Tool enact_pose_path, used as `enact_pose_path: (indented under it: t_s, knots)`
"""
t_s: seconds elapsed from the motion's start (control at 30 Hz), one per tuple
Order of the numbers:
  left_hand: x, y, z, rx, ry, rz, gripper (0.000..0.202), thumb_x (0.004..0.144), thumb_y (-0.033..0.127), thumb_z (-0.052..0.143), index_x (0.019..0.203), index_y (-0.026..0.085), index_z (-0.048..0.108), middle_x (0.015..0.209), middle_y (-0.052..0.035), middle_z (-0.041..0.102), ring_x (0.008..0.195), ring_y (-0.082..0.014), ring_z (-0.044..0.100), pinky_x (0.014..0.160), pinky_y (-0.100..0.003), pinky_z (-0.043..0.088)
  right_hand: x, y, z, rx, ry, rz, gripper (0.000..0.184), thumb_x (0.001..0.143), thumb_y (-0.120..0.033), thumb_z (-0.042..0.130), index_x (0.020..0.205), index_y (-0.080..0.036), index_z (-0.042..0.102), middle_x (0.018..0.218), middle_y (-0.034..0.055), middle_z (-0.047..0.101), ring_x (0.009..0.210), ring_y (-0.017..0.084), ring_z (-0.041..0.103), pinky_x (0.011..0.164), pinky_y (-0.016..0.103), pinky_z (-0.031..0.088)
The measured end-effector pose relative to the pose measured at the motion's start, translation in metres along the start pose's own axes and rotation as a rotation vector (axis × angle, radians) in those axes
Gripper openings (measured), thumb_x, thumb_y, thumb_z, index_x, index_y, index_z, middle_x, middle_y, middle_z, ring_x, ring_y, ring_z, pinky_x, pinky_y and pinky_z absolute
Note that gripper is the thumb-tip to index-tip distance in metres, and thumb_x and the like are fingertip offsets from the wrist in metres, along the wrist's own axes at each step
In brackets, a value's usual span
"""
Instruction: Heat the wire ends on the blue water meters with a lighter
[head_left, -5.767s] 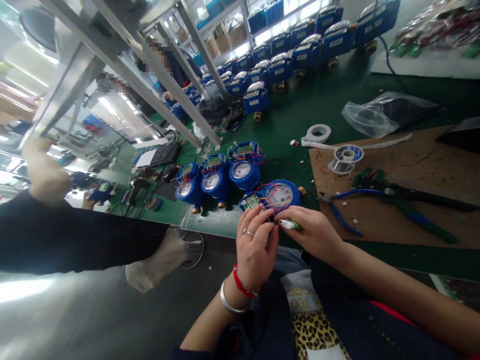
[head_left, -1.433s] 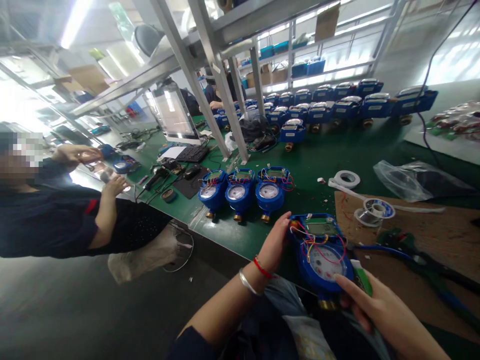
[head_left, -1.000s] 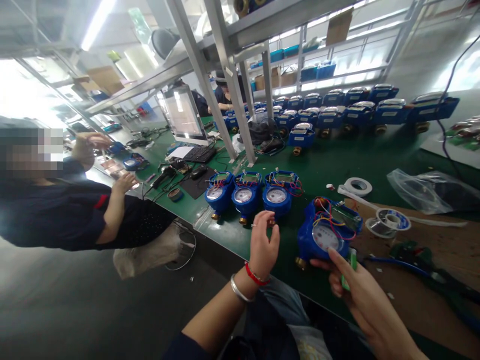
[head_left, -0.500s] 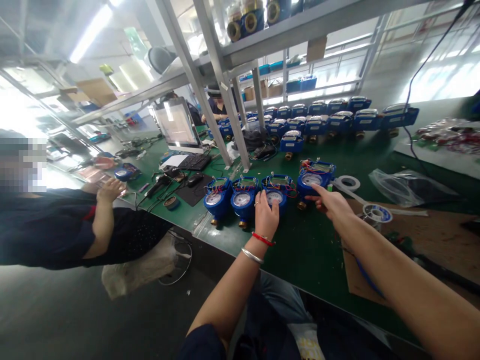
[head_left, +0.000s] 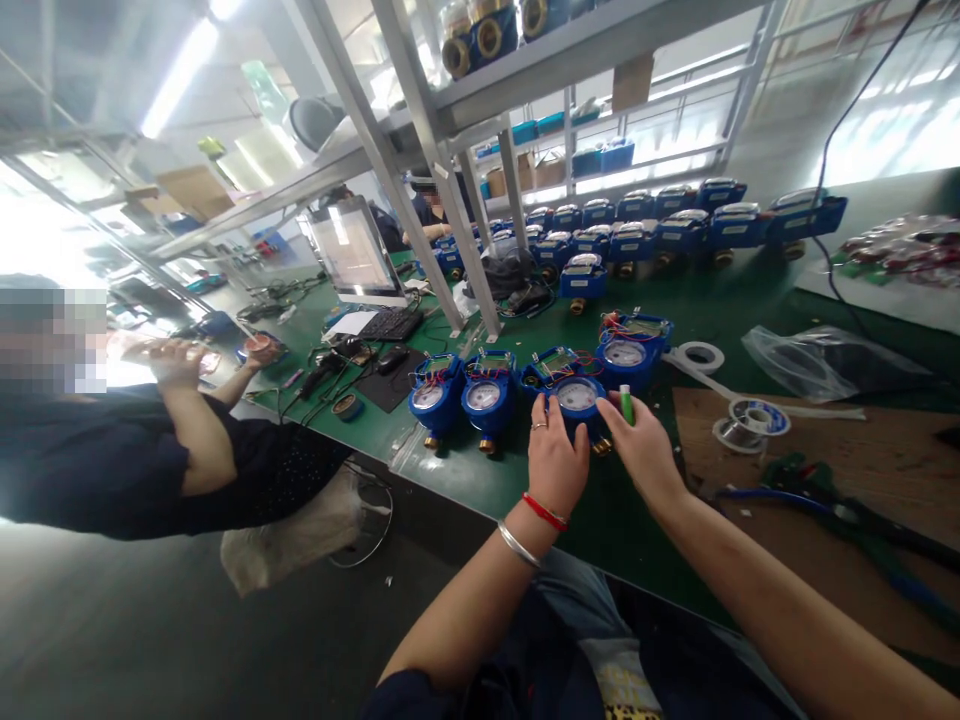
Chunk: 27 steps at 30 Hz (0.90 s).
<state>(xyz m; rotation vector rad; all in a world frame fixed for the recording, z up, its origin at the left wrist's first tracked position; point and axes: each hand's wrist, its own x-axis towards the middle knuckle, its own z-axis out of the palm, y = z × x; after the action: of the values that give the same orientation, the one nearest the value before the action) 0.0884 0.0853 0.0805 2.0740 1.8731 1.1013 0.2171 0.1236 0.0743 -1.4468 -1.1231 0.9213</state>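
Note:
A blue water meter (head_left: 576,396) with a round white dial and an open, wired top box lies turned on the green bench, its brass end towards the lower right. My left hand (head_left: 556,462) grips its near left edge, fingers extended against the casing and thumb apart. At the meter's right edge is my right hand (head_left: 643,446), closed around a slim green pen-like tool (head_left: 627,406) with a pale tip; most of it is hidden. Two similar meters, the middle one (head_left: 486,396) and the leftmost one (head_left: 428,394), stand to the left. Another meter (head_left: 628,352) sits behind to the right.
Solder wire spool (head_left: 751,424), white tape roll (head_left: 697,357) and clear plastic bag (head_left: 825,368) lie at right. Green-handled cutters (head_left: 817,492) rest on cardboard (head_left: 720,560). Rows of meters (head_left: 631,240) stand behind shelf posts (head_left: 442,230). A co-worker (head_left: 180,430) sits at left.
The meter under my left hand has turned and shifted right. My right hand has come left and down from the rear meter to this one, with the green tool showing more.

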Motion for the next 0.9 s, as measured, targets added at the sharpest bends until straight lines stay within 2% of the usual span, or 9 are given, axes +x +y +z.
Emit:
enact_pose_path:
  t_s: [0.07,0.13,0.2,0.3,0.47,0.63,0.83,0.9]
  knots:
    - [0.001,-0.001,-0.003,-0.008,0.015,0.026,0.052,0.094,0.035,0.043,0.138,0.007,0.040,0.147,-0.0231,0.036,0.140,-0.0313,0.033,0.112,-0.048,0.036,-0.002,-0.002,0.003,-0.110,-0.013,-0.069,0.059,0.071,-0.062,0.066,0.111,-0.017,0.063,0.109,0.0132,0.067,0.098,0.027,0.061,0.083,0.035,0.046]
    - [0.012,-0.007,-0.007,-0.004,0.044,0.046,0.046,0.094,0.028,0.041,0.135,0.008,0.043,0.145,-0.0219,0.039,0.140,-0.0295,0.034,0.112,-0.049,0.035,0.000,-0.003,0.005,-0.187,-0.029,-0.103,0.065,0.073,-0.063,0.063,0.119,-0.017,0.060,0.111,0.0143,0.066,0.102,0.030,0.061,0.089,0.038,0.044]
    - [0.028,-0.017,-0.010,0.009,0.074,0.036,0.045,0.094,0.024,0.039,0.136,0.007,0.041,0.144,-0.0221,0.042,0.140,-0.0285,0.033,0.114,-0.050,0.032,0.003,-0.001,0.005,-0.243,-0.037,-0.121,0.067,0.078,-0.064,0.057,0.125,-0.016,0.057,0.113,0.0155,0.066,0.103,0.031,0.061,0.090,0.039,0.044]
    - [0.049,-0.030,-0.008,0.021,0.077,-0.004,0.049,0.094,0.026,0.039,0.137,0.002,0.038,0.142,-0.0265,0.043,0.140,-0.0309,0.034,0.114,-0.052,0.029,0.004,0.003,0.004,-0.294,-0.043,-0.141,0.067,0.083,-0.065,0.050,0.129,-0.016,0.055,0.112,0.0160,0.067,0.102,0.031,0.062,0.088,0.038,0.045]
    - [0.054,-0.032,0.002,0.016,0.063,-0.042,0.047,0.093,0.027,0.040,0.133,0.001,0.044,0.143,-0.0266,0.041,0.140,-0.0318,0.031,0.115,-0.050,0.028,0.004,0.007,0.003,-0.336,-0.046,-0.174,0.064,0.087,-0.062,0.046,0.130,-0.015,0.054,0.111,0.0153,0.068,0.101,0.030,0.063,0.086,0.035,0.046]
    - [0.025,-0.016,-0.005,0.009,0.075,-0.113,0.044,0.093,0.023,0.038,0.133,0.005,0.045,0.142,-0.0243,0.041,0.138,-0.0315,0.034,0.113,-0.052,0.029,0.002,0.009,-0.001,-0.373,0.007,-0.184,0.057,0.091,-0.056,0.040,0.127,-0.014,0.055,0.110,0.0161,0.068,0.099,0.030,0.064,0.082,0.034,0.045]
    - [-0.054,0.020,-0.027,-0.034,0.003,-0.139,0.051,0.091,0.018,0.042,0.141,0.008,0.037,0.148,-0.0228,0.030,0.143,-0.0312,0.023,0.115,-0.052,0.028,0.005,0.007,-0.023,-0.452,-0.017,-0.186,0.043,0.094,-0.047,0.037,0.107,-0.018,0.065,0.094,0.0136,0.070,0.087,0.028,0.065,0.073,0.032,0.041]
    - [-0.073,0.027,-0.039,-0.040,-0.052,-0.116,0.051,0.091,0.020,0.046,0.141,0.012,0.038,0.149,-0.0208,0.030,0.142,-0.0312,0.026,0.115,-0.052,0.031,0.007,0.007,-0.030,-0.479,-0.047,-0.181,0.041,0.093,-0.048,0.038,0.102,-0.018,0.066,0.091,0.0131,0.071,0.084,0.028,0.064,0.071,0.031,0.040]
